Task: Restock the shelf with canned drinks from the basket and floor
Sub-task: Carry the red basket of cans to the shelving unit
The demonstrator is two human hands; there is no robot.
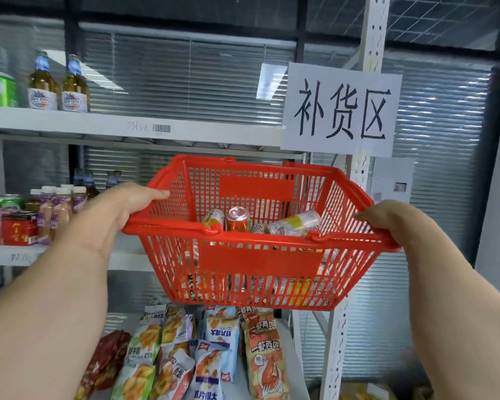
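Red basket [260, 264] of cans [237, 219]

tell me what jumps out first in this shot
A red basket held up mid-frame, the left hand and right hand gripping its ends, cans inside. Up right, a white sign with big black characters hangs on the shelf post.

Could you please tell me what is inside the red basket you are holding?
The red basket holds several drink cans, one orange can standing upright, others lying on their sides. The slatted walls blur those lower down, so an exact count is not possible.
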